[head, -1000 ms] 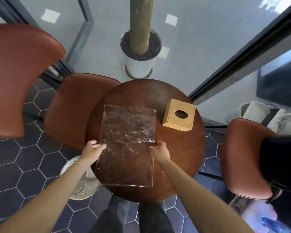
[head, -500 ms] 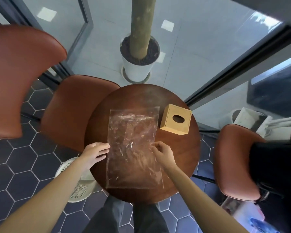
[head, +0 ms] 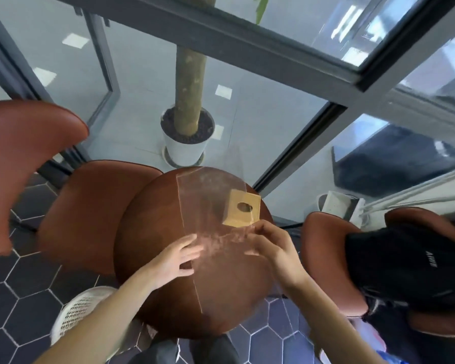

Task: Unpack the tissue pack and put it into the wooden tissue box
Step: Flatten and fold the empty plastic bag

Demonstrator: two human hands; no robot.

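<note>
The round wooden table (head: pixel 168 258) lies under both hands, with 3 brown chairs (head: pixel 90 214) around it; a potted tree (head: pixel 188 122) stands on the floor well beyond the grip, and a white perforated basket (head: pixel 76 313) sits on the floor below the left forearm; a clear plastic bag (head: pixel 208 206) is raised over the table and spreads away from the hands, so that the wooden tissue box (head: pixel 243 210), just beyond the right hand, shows partly through it; the right hand (head: pixel 271 248) has curled fingers pinching the bag's right edge, while the left hand (head: pixel 177 257) has nearly straight fingers laid against the film near its left edge, and whether it truly grasps is hard to tell; no tissues can be made out inside the bag, which looks flat and see-through; the step in hand seems to be the unpacking, the wrapper being handled apart from the box; the next move likely calls for getting this limp, slippery film out of the way, perhaps to the basket, and for finding the tissues, which are not in view; the box's oval hole faces up, beyond the pinch.
</note>
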